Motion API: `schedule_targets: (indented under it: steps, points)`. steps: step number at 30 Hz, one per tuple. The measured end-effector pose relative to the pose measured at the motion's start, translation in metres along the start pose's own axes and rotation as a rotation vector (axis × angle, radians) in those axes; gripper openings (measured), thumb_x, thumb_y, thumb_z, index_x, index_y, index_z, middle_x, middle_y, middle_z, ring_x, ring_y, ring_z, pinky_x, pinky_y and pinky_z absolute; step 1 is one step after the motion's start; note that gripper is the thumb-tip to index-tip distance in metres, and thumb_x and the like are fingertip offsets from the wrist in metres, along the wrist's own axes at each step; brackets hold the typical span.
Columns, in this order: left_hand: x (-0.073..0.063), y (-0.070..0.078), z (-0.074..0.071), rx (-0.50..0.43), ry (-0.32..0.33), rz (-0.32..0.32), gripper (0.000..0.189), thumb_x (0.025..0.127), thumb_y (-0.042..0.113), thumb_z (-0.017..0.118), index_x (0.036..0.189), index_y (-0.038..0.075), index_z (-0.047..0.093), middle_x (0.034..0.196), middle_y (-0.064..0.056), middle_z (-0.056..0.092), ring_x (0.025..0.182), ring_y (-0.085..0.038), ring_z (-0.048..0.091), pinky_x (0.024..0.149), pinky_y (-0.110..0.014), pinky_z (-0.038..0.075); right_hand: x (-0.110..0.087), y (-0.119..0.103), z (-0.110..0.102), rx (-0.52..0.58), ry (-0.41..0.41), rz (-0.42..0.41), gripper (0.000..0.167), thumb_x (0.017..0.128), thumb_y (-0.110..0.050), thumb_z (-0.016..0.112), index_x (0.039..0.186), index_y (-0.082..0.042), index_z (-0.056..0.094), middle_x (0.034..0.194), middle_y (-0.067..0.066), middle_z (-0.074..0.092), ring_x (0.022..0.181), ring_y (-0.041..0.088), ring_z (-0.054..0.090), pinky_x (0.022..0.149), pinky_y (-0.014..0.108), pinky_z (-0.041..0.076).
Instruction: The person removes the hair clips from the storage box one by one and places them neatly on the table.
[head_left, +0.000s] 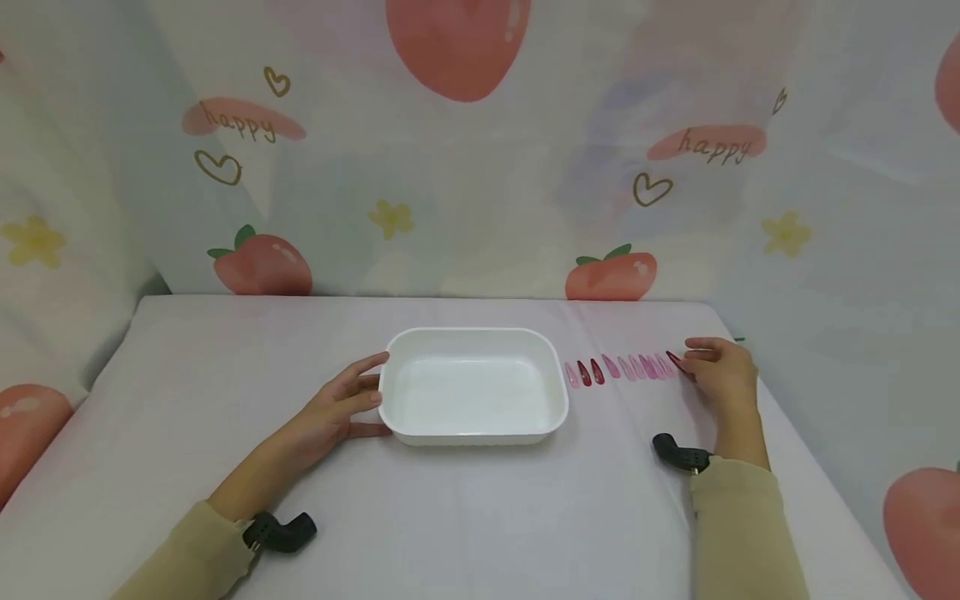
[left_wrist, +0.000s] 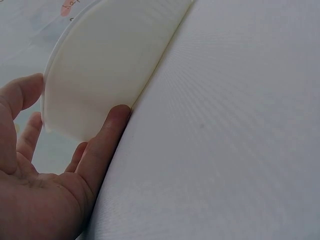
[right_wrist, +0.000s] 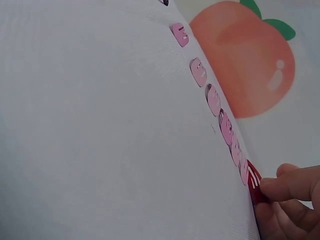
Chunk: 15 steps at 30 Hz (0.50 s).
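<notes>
My right hand [head_left: 723, 375] pinches a dark red snap hair clip [right_wrist: 253, 179] between thumb and fingers, at the right end of a row of clips. Beside it lie several pink hair clips [head_left: 647, 367], close together and roughly parallel. Two more red hair clips [head_left: 584, 373] lie nearer the tray, with one pale pink clip [head_left: 572, 375] to their left. A white rectangular tray [head_left: 472, 437] stands at the middle of the table. At its left end rests my left hand [head_left: 330, 417], fingers spread and loosely bent, fingertips touching the tray's rim and outer wall [left_wrist: 100, 75].
A white cloth covers the table [head_left: 465, 517], whose right edge runs close by my right hand. Behind it hangs a backdrop [head_left: 480, 183] printed with peaches, hearts and flowers. Each wrist carries a small black camera [head_left: 281, 533].
</notes>
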<state>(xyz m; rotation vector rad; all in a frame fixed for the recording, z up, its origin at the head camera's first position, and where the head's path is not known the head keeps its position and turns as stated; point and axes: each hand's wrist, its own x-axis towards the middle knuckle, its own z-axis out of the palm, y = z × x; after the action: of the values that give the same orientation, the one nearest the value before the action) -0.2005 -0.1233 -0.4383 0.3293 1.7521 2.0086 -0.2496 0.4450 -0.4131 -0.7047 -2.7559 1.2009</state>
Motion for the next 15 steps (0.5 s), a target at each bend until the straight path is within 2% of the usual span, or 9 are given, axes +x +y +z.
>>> schedule_targets:
  steps: [3,6,9,15]
  points:
    - [-0.001,0.0002,-0.0003,-0.019,-0.006,0.002,0.062,0.102,0.009,0.053,0.157,0.019,0.026,0.155,-0.022,0.03,0.124,-0.03,0.054,0.092,-0.055,0.055,-0.0003,-0.0034,0.0018,0.01,0.033,0.058,0.043,0.097,-0.015,0.061,0.139,-0.008,0.057,0.131,0.018,0.061,0.087,0.01,0.064,0.059,0.01,0.049]
    - [-0.0022,-0.0011,-0.0005,-0.031,-0.012,0.005,0.062,0.102,0.01,0.053,0.157,0.019,0.026,0.155,-0.022,0.029,0.125,-0.03,0.054,0.093,-0.054,0.055,-0.0022,-0.0054,0.0022,0.02,0.041,0.083,0.043,0.098,-0.015,0.06,0.141,-0.008,0.055,0.133,0.019,0.06,0.096,0.02,0.064,0.058,0.01,0.048]
    - [-0.0036,-0.0039,-0.0003,-0.029,-0.007,0.003,0.062,0.102,0.011,0.054,0.157,0.019,0.026,0.155,-0.022,0.029,0.124,-0.029,0.055,0.092,-0.054,0.055,-0.005,-0.0052,0.0023,0.013,0.021,0.071,0.043,0.099,-0.014,0.059,0.14,-0.006,0.055,0.132,0.02,0.06,0.097,0.02,0.064,0.06,0.01,0.047]
    - [-0.0028,-0.0091,0.0009,-0.025,-0.01,-0.004,0.062,0.102,0.011,0.054,0.157,0.021,0.027,0.155,-0.021,0.03,0.126,-0.032,0.054,0.093,-0.055,0.055,-0.0058,0.0016,0.0006,0.073,-0.001,0.12,0.044,0.101,-0.018,0.056,0.144,-0.011,0.053,0.136,0.015,0.056,0.102,0.019,0.061,0.063,0.011,0.048]
